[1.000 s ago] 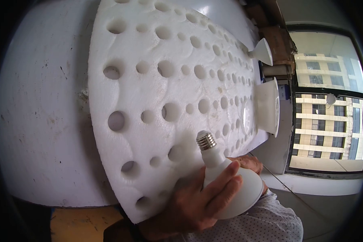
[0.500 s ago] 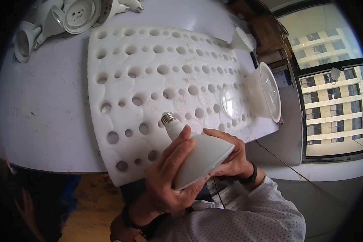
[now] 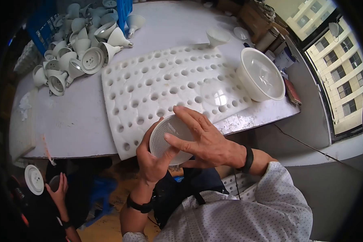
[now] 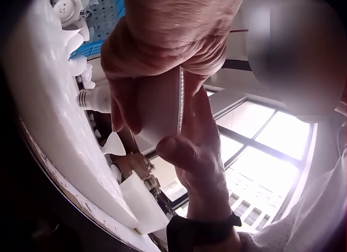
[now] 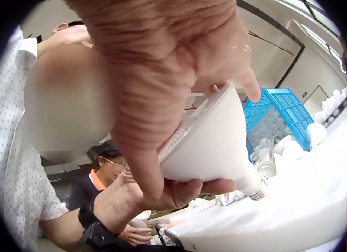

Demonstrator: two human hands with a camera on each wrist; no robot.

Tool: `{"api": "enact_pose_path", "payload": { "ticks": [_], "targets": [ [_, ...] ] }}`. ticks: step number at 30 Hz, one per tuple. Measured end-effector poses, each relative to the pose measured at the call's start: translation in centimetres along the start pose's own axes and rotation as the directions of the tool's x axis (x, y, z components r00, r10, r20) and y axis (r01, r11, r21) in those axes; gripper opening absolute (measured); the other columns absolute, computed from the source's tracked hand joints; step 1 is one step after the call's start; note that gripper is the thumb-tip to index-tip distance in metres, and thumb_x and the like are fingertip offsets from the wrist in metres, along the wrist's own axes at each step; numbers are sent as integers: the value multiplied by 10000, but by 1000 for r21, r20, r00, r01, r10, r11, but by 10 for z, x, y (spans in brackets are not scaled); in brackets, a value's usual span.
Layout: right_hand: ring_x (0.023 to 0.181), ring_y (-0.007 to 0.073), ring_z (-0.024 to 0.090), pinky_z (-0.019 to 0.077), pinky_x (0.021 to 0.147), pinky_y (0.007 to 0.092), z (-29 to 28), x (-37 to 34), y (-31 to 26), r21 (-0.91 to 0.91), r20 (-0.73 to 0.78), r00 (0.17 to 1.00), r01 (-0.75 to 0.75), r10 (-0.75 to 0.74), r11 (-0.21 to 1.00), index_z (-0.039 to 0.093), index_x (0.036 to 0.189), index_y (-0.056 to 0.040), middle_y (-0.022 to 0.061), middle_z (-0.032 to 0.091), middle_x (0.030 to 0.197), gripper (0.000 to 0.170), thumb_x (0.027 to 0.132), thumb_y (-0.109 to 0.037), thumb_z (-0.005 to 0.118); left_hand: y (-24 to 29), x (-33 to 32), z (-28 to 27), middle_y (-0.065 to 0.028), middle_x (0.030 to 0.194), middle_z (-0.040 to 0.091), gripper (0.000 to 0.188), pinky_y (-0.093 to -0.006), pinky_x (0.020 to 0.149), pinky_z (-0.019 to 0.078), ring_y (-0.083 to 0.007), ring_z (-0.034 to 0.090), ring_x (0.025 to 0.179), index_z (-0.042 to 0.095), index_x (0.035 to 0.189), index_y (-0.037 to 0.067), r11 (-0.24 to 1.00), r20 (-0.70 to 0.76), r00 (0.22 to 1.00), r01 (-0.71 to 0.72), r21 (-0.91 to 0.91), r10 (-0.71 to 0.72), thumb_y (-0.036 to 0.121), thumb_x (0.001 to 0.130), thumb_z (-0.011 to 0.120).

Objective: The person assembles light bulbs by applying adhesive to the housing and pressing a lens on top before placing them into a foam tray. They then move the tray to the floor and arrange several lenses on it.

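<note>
Bulb [image 5: 214, 138], a smooth white cone w/ metal screw base [image 5: 257, 195], sits between both hands: L hand [image 3: 151, 161] curled round its side, R hand [image 3: 207, 141] spread across the honeycomb-textured face [image 3: 160, 133]. Face looks seated, fit unconfirmed; unit prob. mid-work. Beyond hands: pierced foam board [image 3: 119, 116] w/ clear, glossy disc [image 3: 210, 94]. Far left of L hand, piled bulbs [image 3: 82, 45] on counter [image 3: 84, 121], prob. left to do.
</note>
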State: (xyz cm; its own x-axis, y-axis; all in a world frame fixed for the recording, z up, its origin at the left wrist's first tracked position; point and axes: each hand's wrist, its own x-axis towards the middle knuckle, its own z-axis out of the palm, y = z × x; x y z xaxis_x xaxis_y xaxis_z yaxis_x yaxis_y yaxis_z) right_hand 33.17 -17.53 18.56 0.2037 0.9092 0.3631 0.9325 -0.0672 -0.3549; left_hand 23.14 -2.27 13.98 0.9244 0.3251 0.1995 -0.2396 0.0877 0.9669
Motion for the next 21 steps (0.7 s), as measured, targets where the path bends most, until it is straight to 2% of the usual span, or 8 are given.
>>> {"api": "enact_pose_path", "payload": {
  "ticks": [3, 5, 7, 9, 11, 14, 19, 21],
  "targets": [
    [1302, 438, 246, 268, 1049, 494, -8, -8, -3, 86, -38, 999, 20, -17, 996, 307, 1398, -249, 255, 172, 1430, 1062, 489, -282, 855, 5, -1, 7, -147, 1124, 580, 534, -325, 886, 449, -217, 561, 1037, 470, 1221, -71, 998, 14, 1000, 13, -69, -12, 142, 780, 682],
    [1301, 430, 254, 269, 1045, 497, -18, -17, 2, 172, -100, 995, 37, -19, 984, 321, 1395, -228, 247, 199, 1424, 1022, 519, -265, 846, 8, -3, 10, -129, 1078, 600, 483, -315, 861, 459, -201, 582, 979, 491, 1191, -70, 975, -21, 989, 139, -171, -145, 101, 776, 671],
    [1296, 401, 278, 272, 1037, 506, -35, -34, 18, 167, -236, 968, -50, 89, 985, 374, 1370, -175, 220, 263, 1407, 910, 577, -222, 818, 10, -7, 5, -127, 1067, 598, 461, -315, 846, 466, -199, 584, 964, 497, 1179, -66, 972, -18, 984, 174, -155, -179, 91, 774, 654],
    [1281, 367, 302, 256, 1044, 506, -38, -55, 61, -256, -405, 899, -286, 166, 923, 443, 1315, -154, 168, 315, 1383, 755, 641, -221, 776, 15, -12, 0, -128, 1034, 599, 417, -321, 813, 482, -203, 593, 925, 502, 1156, -69, 960, -51, 972, 217, -175, -228, 60, 774, 609],
    [1308, 336, 258, 192, 1066, 506, -47, -78, 108, -456, -528, 810, -523, 255, 720, 460, 1296, -177, 118, 345, 1362, 694, 669, -224, 756, 23, -15, -3, -129, 1028, 600, 418, -321, 814, 482, -205, 594, 918, 499, 1159, -69, 954, -53, 965, 242, -178, -255, 61, 776, 604],
    [1322, 329, 244, 143, 1071, 529, -65, -108, 161, -561, -600, 727, -680, 333, 473, 464, 1294, -221, 110, 351, 1358, 655, 696, -220, 730, 29, -17, -6, -140, 1037, 593, 429, -331, 829, 476, -215, 591, 929, 485, 1173, -69, 952, -77, 957, 266, -154, -280, 75, 782, 588],
    [1300, 310, 307, 207, 1055, 529, -73, -145, 209, -636, -547, 725, -685, 419, 355, 519, 1231, -265, 82, 402, 1334, 442, 807, -184, 613, 40, -11, 3, -157, 1070, 574, 474, -360, 865, 461, -243, 575, 972, 442, 1208, -73, 943, -81, 947, 295, -152, -310, 116, 794, 573],
    [1291, 304, 325, 218, 1052, 528, -78, -147, 209, -628, -536, 723, -687, 437, 366, 532, 1219, -270, 78, 415, 1332, 408, 826, -178, 587, 42, -7, 8, -160, 1080, 569, 488, -364, 867, 462, -250, 574, 974, 427, 1221, -73, 937, -86, 941, 311, -158, -327, 122, 797, 569]
  ]
}}
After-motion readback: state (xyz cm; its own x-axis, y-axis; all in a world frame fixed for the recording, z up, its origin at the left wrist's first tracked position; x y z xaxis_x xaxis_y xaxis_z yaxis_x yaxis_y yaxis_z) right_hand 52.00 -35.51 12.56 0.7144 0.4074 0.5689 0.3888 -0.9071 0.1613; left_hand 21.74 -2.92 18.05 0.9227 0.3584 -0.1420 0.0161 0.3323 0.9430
